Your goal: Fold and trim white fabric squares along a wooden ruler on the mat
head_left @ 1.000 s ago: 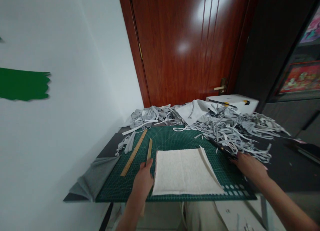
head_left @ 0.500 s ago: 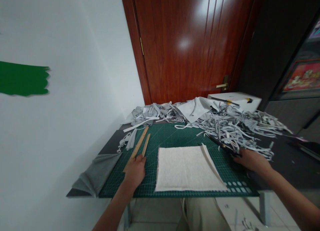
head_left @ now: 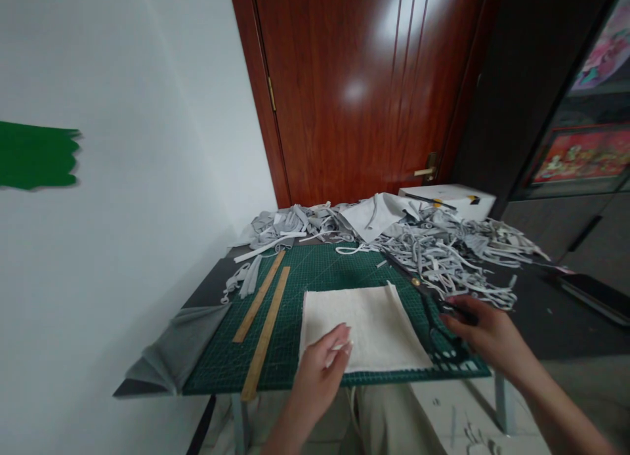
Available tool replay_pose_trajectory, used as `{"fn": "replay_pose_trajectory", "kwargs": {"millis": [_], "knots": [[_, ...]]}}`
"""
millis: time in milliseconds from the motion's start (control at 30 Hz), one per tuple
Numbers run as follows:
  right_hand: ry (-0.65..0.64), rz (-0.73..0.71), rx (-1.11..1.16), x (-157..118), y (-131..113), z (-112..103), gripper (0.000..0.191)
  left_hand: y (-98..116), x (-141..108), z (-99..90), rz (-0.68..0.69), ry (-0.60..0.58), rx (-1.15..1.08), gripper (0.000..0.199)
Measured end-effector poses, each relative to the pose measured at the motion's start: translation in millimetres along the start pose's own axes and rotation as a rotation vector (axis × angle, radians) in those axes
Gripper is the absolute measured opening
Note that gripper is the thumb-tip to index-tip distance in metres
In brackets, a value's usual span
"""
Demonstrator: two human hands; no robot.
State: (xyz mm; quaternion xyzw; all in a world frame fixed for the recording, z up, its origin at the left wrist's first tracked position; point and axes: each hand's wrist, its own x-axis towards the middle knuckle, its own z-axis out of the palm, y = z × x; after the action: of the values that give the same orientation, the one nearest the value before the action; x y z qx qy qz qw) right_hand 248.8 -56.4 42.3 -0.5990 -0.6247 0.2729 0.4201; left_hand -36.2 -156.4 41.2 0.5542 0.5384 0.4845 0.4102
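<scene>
Off-white square fabric (head_left: 364, 317) lies flat on the green cutting mat (head_left: 325, 264). Over its lower left part hovers my left hand (head_left: 325, 363), thumb and fingers apart, holding nothing. My right hand (head_left: 475, 320), at the mat's right side, has its fingers round a handle of black scissors (head_left: 416, 282); the other handle loop hangs spread away from it, and the blades point to the far left. Two wooden rulers, a shorter one (head_left: 259, 297) and a longer one (head_left: 268, 330), lie on the left of the mat, the longer reaching past its front edge.
Grey and white fabric scraps (head_left: 443, 245) pile up along the back and right. Folded grey cloth (head_left: 182, 343) lies at the left corner. A white box (head_left: 467, 202) stands at the back right, and a dark flat object (head_left: 595, 297) lies at the right edge.
My left hand has let go of the longer ruler and moved right over the fabric. That ruler now lies nearer the front edge. The scissors have come clearer of the scraps, their handles spread.
</scene>
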Motion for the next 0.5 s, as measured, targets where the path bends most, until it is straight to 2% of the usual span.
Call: {"fn": "replay_pose_trajectory", "kwargs": {"millis": [100,167,233,300,400,500], "knots": [[-0.069,-0.013,0.216,-44.8,-22.7,30.2,0.039,15.1,5.5,37.2,-0.151,-0.04,-0.475,0.067],[-0.077,-0.031,0.279,-71.7,-35.3,53.9,0.033,20.7,7.4,56.5,-0.185,0.019,-0.688,0.06],[-0.099,0.024,0.382,-95.3,-43.9,75.3,0.035,21.6,6.0,67.7,-0.206,0.095,-0.823,0.047],[-0.143,0.105,0.506,-114.6,-47.8,90.3,0.041,17.9,1.9,70.5,-0.23,0.132,-0.903,0.038],[-0.21,0.175,0.713,-134.3,-45.1,98.7,0.049,7.1,-6.0,63.0,-0.257,0.104,-0.952,0.034],[-0.395,0.315,0.966,-144.3,-33.9,100.2,0.053,-4.6,-12.3,50.3,-0.246,0.118,-0.952,0.035]]}}
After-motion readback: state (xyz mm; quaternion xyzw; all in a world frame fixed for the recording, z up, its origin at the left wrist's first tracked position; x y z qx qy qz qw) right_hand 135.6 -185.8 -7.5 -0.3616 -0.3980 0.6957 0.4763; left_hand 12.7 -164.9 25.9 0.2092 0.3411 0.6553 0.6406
